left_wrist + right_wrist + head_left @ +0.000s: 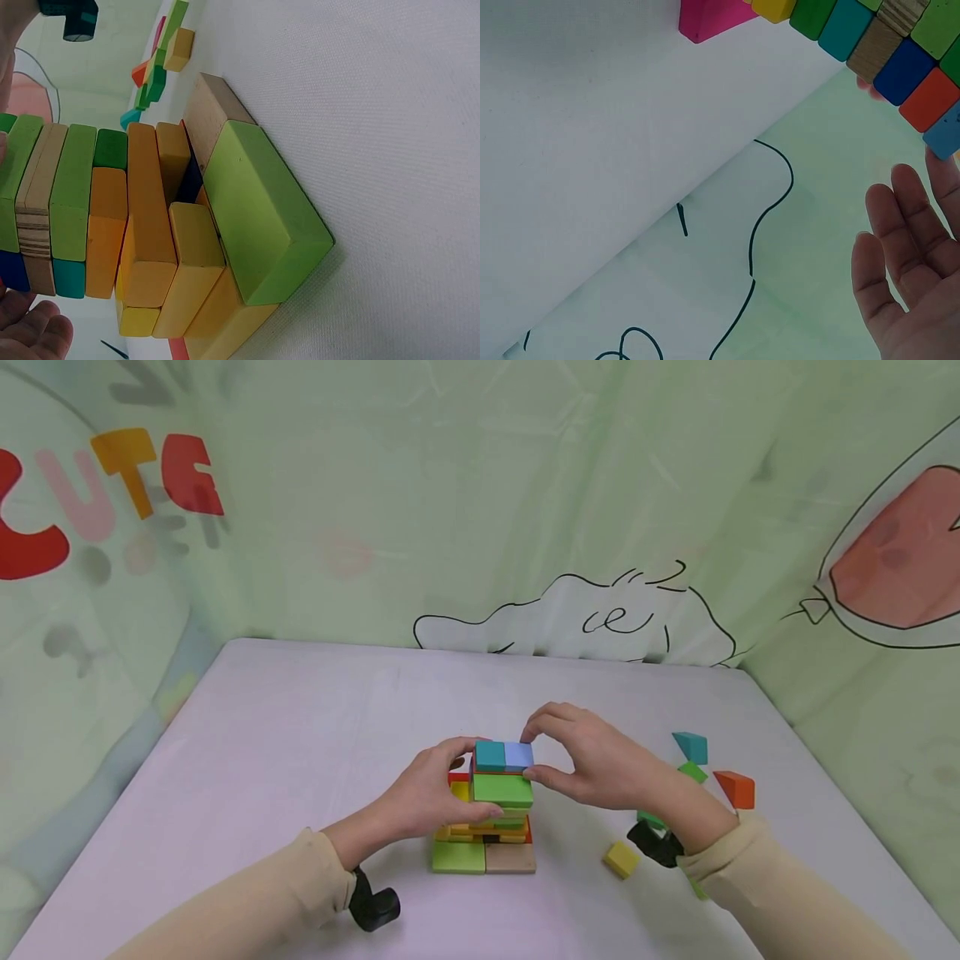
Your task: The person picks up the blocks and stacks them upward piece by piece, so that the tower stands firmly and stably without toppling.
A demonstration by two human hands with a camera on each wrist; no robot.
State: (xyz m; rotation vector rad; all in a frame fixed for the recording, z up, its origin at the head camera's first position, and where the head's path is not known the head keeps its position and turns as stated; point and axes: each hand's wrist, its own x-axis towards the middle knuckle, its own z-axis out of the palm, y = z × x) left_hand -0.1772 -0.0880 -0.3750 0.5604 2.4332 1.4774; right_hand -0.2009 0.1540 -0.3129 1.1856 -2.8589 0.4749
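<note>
A tower of coloured wooden blocks (502, 791) stands on the table between both hands. Its base shows a light green block (251, 206) beside a bare wood one (511, 858). At the top, a teal block (490, 754) and a light blue block (519, 755) lie side by side. My left hand (423, 789) holds the upper tower, thumb across the front and fingers curled behind. My right hand (603, 756) has thumb and index finger at the right edge of the light blue block; its other fingers (911, 232) are off the tower.
Loose blocks lie to the right, partly under my right forearm: a yellow block (621, 860), an orange one (737, 789), a teal wedge (692, 747) and several green ones. A printed fabric wall (360, 527) rises behind the white table (300, 718).
</note>
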